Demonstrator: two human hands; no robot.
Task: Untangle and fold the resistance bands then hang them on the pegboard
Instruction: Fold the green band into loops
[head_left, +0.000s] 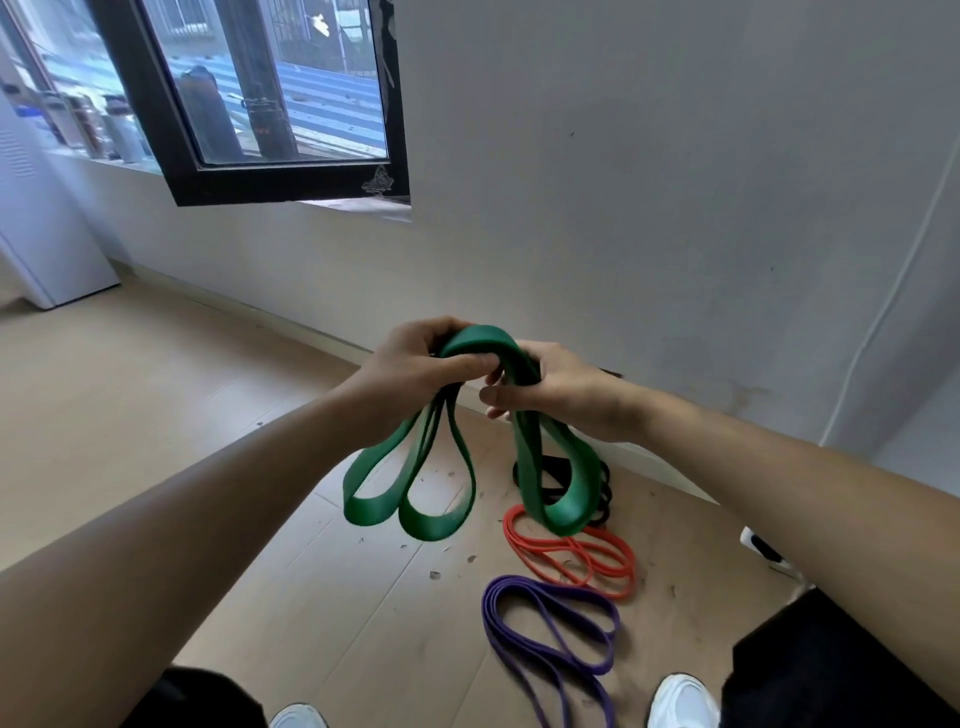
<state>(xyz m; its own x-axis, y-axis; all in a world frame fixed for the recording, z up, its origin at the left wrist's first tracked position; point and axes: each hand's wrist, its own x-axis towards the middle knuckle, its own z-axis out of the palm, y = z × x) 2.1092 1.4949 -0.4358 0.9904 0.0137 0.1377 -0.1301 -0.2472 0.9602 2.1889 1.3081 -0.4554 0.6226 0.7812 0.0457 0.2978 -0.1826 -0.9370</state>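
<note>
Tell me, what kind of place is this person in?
Likely a plain room at home used for exercise, not a fitted gym. The left hand and right hand hold a green band; a red band and purple band lie on the wood-look floor beside a scuffed white wall with a dark-framed window.

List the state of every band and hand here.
green band, lifted, folded into hanging loops, gripped by both hands
left hand, gripping green band's top
right hand, gripping green band's top
red band, coiled on the floor
purple band, looped on the floor
black band, on the floor, partly hidden behind green band
</note>
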